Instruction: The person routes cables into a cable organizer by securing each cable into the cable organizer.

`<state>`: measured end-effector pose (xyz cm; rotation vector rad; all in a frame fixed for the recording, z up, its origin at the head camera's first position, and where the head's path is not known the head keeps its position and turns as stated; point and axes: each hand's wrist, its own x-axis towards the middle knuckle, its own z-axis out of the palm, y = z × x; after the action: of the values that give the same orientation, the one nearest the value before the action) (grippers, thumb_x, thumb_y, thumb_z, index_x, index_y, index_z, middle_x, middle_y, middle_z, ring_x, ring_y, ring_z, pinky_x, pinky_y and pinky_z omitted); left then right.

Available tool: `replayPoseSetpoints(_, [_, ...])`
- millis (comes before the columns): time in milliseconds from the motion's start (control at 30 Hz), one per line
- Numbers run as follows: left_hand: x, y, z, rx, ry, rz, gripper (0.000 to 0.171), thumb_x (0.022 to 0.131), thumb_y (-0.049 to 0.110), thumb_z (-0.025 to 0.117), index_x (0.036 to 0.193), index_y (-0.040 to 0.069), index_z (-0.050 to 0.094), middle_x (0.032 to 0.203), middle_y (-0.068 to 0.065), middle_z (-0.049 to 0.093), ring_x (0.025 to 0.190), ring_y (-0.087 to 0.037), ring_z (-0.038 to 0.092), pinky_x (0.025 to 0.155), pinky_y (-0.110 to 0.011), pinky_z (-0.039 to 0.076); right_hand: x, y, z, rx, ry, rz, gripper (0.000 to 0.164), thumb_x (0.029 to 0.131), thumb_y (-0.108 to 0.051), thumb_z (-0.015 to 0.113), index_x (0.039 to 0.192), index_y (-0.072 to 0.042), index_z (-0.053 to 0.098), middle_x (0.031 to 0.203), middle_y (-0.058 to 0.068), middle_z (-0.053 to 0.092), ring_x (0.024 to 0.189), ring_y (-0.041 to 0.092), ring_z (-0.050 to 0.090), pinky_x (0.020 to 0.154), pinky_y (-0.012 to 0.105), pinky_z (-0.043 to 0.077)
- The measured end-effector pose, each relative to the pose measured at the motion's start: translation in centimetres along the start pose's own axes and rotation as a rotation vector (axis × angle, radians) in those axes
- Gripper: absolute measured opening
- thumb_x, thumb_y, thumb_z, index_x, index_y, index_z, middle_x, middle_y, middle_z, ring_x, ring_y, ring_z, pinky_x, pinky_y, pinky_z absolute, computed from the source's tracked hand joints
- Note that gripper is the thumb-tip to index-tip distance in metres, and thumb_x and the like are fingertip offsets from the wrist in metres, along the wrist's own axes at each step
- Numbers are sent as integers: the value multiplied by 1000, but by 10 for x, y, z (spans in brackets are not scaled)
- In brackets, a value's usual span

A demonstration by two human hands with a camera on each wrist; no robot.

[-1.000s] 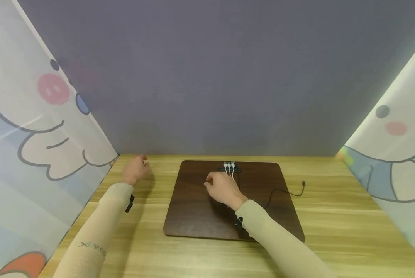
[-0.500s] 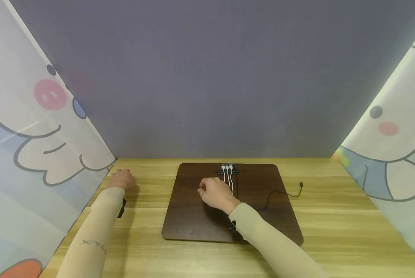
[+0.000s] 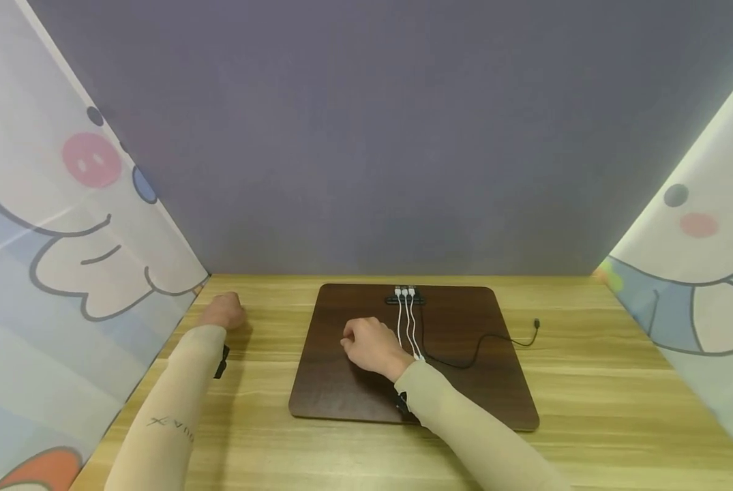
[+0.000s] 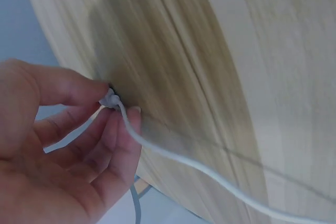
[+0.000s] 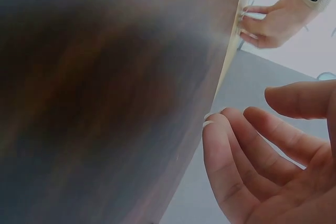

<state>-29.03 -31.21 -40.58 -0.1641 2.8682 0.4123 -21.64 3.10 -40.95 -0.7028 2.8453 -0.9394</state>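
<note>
At the far left of the table, my left hand (image 3: 222,311) is held low near the wood. In the left wrist view, its thumb and fingers pinch a small whitish cable end (image 4: 110,98), and a thin white cable (image 4: 210,174) trails from it to the lower right. My right hand (image 3: 371,346) hovers over the dark wooden board (image 3: 335,389), left of several white cables (image 3: 410,331). In the right wrist view, its fingers (image 5: 226,166) are loosely bent and the thumb stands apart, with nothing between them.
White plugs (image 3: 405,292) sit in a row at a small black strip (image 3: 397,301) by the board's back edge. A black cable (image 3: 476,351) runs across the board to a plug (image 3: 536,323) on the wooden table (image 3: 587,395) at right. A grey wall (image 3: 366,204) rises behind.
My right hand has moved left and slightly nearer, uncovering more of the white cables. My left hand has shifted left and a bit nearer, its fingers turning downward.
</note>
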Motion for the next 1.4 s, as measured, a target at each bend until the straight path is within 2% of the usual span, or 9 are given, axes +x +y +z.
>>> replayPoseSetpoints(167, [1,5,1,-68,11,30,26,91,4,45,109,-11,56,101,-27,60,79,-31,55,69,-42,48,0,-9,7,68,-27,-17,18,99,-19,66,111,-8,74,96,1,72,69,9,59,65,32,51])
replayPoseSetpoints(300, [-1,12,-1,-128,-1,63,30,86,5,54,112,-8,57,105,-23,63,80,-28,58,68,-39,50,3,-15,12,117,-24,-12,20,98,-19,68,113,-7,74,99,1,72,77,12,63,71,32,53])
replayPoseSetpoints(467, [-4,27,0,-196,-22,110,31,93,10,59,117,-9,56,107,-23,63,80,-26,60,71,-40,52,7,-18,19,196,-20,1,25,96,-19,71,117,-6,72,99,1,70,89,17,64,77,33,52])
replayPoseSetpoints(700, [-9,48,4,-366,-5,143,20,97,7,57,113,-5,56,85,-16,64,65,-21,60,68,-39,55,12,-21,30,324,-24,-1,31,95,-18,72,121,-3,69,103,5,70,95,21,66,82,34,53])
replayPoseSetpoints(800, [-12,55,5,-399,11,168,21,97,6,56,114,-6,56,89,-16,65,68,-23,63,72,-43,57,13,-23,34,389,-22,17,32,94,-18,72,122,-2,69,103,6,70,96,22,66,83,35,54])
replayPoseSetpoints(967, [-17,62,6,-470,16,163,21,96,7,59,113,-5,56,101,-20,65,71,-21,64,77,-46,58,13,-31,44,493,-33,34,34,94,-15,70,124,1,68,104,6,70,96,21,66,83,35,54])
replayPoseSetpoints(1133, [-22,67,5,-529,39,151,24,95,8,61,114,-5,55,103,-19,64,75,-20,66,81,-48,59,15,-45,55,711,-80,100,36,94,-12,69,128,2,65,107,5,67,91,21,68,78,33,57])
replayPoseSetpoints(1267, [-26,69,4,-566,39,151,27,96,10,60,117,-5,54,104,-18,64,76,-21,68,84,-51,58,17,-58,64,931,-138,180,39,95,-11,69,130,4,62,114,8,65,99,30,70,84,36,59])
replayPoseSetpoints(1400, [-27,71,5,-619,24,166,27,98,10,59,118,-6,51,108,-20,62,80,-24,70,86,-50,58,17,-68,69,1034,-172,236,43,95,-11,70,134,4,59,119,10,64,108,35,68,91,40,57])
